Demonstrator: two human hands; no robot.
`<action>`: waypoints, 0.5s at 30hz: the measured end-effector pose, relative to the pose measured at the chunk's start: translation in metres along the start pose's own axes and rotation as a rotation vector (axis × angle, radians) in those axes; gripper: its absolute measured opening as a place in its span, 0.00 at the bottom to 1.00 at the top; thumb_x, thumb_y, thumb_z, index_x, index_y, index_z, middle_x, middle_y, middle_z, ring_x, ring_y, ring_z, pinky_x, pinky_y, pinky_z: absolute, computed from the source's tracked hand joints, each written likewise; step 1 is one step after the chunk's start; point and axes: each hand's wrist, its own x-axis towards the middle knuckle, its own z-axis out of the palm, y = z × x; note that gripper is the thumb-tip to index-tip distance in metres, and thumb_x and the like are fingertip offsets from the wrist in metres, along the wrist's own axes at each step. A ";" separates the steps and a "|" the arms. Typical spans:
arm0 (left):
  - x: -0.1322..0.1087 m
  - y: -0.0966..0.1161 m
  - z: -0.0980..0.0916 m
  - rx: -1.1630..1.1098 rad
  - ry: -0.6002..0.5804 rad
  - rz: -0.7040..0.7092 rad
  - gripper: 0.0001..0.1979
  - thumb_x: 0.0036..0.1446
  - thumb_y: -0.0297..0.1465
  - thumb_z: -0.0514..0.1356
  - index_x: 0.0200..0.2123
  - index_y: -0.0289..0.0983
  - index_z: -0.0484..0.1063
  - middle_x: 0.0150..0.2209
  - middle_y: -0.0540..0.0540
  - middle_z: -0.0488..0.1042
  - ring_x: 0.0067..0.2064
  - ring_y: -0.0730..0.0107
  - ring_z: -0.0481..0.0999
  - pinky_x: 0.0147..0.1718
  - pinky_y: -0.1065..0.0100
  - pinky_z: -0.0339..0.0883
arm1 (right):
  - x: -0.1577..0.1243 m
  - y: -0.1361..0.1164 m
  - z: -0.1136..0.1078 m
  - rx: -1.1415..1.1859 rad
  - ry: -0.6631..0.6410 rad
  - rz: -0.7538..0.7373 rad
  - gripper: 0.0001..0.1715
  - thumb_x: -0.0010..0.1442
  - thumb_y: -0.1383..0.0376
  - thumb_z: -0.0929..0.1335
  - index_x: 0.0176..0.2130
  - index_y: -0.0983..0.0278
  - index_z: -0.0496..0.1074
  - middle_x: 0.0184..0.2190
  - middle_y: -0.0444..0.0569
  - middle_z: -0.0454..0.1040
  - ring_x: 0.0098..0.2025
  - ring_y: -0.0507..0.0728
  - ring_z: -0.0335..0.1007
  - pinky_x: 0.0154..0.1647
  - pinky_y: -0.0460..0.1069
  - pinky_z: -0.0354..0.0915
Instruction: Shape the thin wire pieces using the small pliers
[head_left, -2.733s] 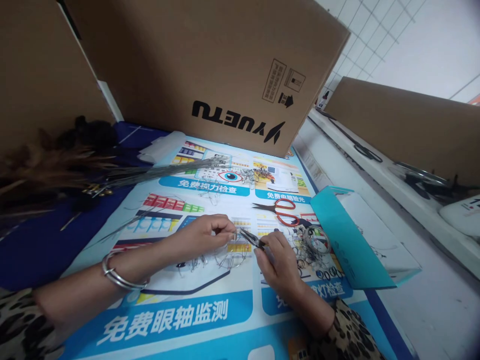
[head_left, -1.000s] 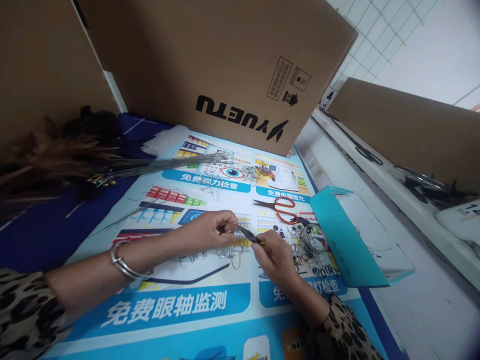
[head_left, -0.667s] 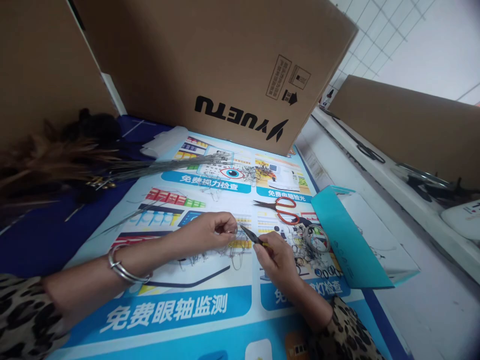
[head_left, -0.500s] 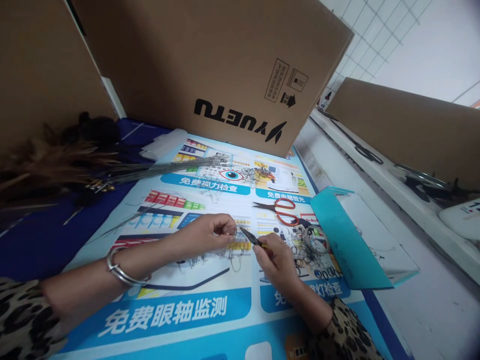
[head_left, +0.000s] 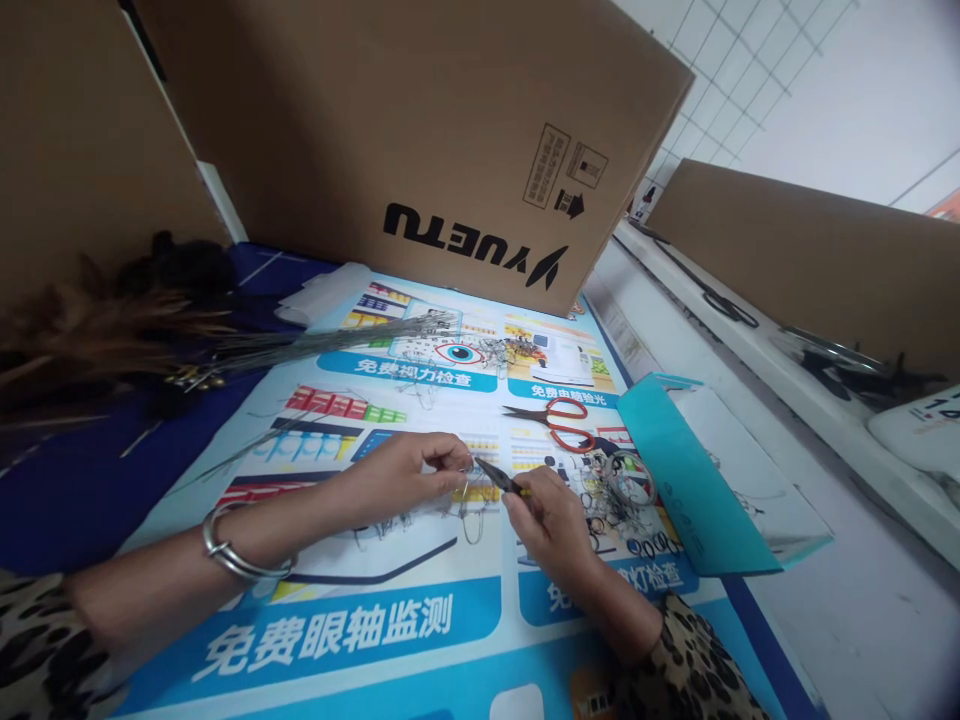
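The left hand's (head_left: 405, 475) fingertips pinch a wire (head_left: 466, 472) near the middle of the poster (head_left: 337, 630). The right hand (head_left: 551, 520) is closed round pliers (head_left: 495, 476), whose tip meets the wire. Rings (head_left: 619, 495) lie just beside the right hand. Scissors (head_left: 559, 422) lie farther back, and a box (head_left: 420, 130) stands along the far edge.

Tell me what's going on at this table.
A person works over a printed poster. The left hand pinches a small wire piece, and the right hand holds thin pliers with the tips at that piece. Red-handled scissors and a heap of small rings lie to the right, beside a teal paper bag. Feathers lie far left.
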 end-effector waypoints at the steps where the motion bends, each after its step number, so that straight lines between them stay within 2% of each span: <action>1: 0.000 0.000 0.000 0.012 0.002 0.006 0.06 0.51 0.35 0.55 0.29 0.39 0.69 0.26 0.52 0.69 0.30 0.71 0.67 0.30 0.73 0.60 | 0.000 0.000 0.000 -0.002 -0.008 0.009 0.04 0.58 0.65 0.63 0.33 0.63 0.66 0.31 0.48 0.67 0.34 0.54 0.63 0.33 0.48 0.61; 9: -0.002 -0.002 0.000 0.131 0.114 0.003 0.07 0.51 0.34 0.55 0.27 0.38 0.69 0.26 0.53 0.72 0.29 0.71 0.69 0.29 0.73 0.60 | -0.002 -0.005 -0.003 0.005 0.007 0.078 0.06 0.59 0.64 0.62 0.35 0.63 0.67 0.32 0.49 0.66 0.33 0.54 0.63 0.33 0.48 0.60; 15: -0.002 -0.002 0.002 0.167 0.169 0.028 0.07 0.52 0.34 0.55 0.28 0.38 0.70 0.26 0.53 0.73 0.29 0.71 0.70 0.30 0.73 0.60 | -0.006 -0.013 0.000 -0.078 -0.059 0.120 0.05 0.57 0.64 0.64 0.35 0.63 0.67 0.32 0.48 0.67 0.36 0.56 0.64 0.33 0.48 0.59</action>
